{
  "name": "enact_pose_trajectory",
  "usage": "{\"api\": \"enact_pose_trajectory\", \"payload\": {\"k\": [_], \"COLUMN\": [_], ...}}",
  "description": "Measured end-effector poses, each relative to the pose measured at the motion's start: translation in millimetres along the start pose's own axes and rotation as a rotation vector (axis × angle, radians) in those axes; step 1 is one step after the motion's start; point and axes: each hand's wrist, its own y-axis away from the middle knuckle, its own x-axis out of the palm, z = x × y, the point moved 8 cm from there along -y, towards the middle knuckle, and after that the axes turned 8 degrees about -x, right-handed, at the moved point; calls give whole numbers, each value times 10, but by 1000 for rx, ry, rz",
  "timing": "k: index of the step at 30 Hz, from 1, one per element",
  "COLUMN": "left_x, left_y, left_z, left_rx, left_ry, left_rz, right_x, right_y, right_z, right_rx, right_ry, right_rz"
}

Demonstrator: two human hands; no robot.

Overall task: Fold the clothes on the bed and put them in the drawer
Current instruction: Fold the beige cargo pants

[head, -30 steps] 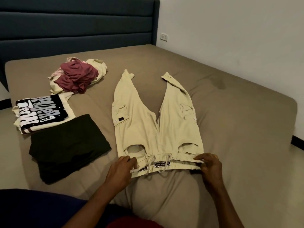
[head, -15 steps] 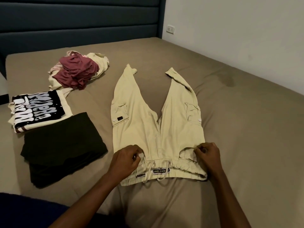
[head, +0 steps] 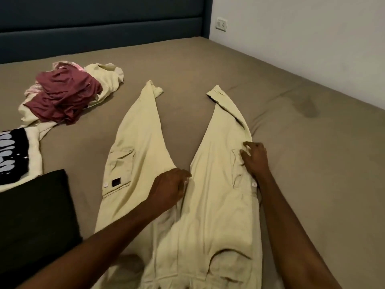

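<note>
**Head view: cream cargo trousers lying spread on the bed**

Head camera is looking down at a brown bed (head: 291, 163) where I am seeing pale cream cargo trousers (head: 208, 215) lying flat, waist end nearest me and the two legs fanning apart in a V toward the dark blue headboard (head: 100, 28). Each leg is showing a flap pocket on its outer side with a white button, and the left pocket is carrying a small dark patch. Both cuffs are lying slightly turned over.

My left hand (head: 168, 188) is resting on the trousers at the crotch where the legs divide, fingers curled down against the fabric; I cannot tell whether it is pinching cloth. My right hand (head: 255, 159) is lying on the outer edge of the right leg at its pocket, fingers loosely bent and spread, touching the cloth without closing on it.

Left of the trousers, a folded black garment (head: 35, 222) is sitting near me, a folded black-and-white printed shirt (head: 14, 155) beyond it, and a rumpled pile of maroon and cream clothes (head: 66, 94) farther back.
</note>
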Motion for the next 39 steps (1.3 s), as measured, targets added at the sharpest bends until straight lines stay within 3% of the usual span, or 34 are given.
{"api": "enact_pose_trajectory", "payload": {"k": [4,7,14,20,26,30,32,36,39], "left_x": [226,712,1522,2138,2393,2574,2644,2393,2286], "left_y": [-794,-1643,-3266,-4502,-5114,-5189,-5163,-5146,-5200], "left_z": [8,94,-22,-286,-840,-845,-711,-170,173], "left_rx": [34,-40,-152,-193,78,91,35,-356,-489], "left_ry": [-145,-200,-125,-388,-79,34,-95,-312,-283], "left_rz": [-18,65,57,159,89,157,170,-77,-40], "right_x": [150,266,356,300,323,325,311,286,246], "right_y": [-877,-1339,-1415,-1404,-1391,-1396,-1389,-1382,-1377], "right_z": [-153,-311,-523,-622,-725,-786,-795,-819,-877], "right_rx": [-16,-23,-62,-42,-7,32,23,46,95], "right_ry": [72,123,127,30,-80,-137,-185,-257,-265], "right_rz": [8,-26,-98,-126,-144,-160,-180,-233,-315]}}
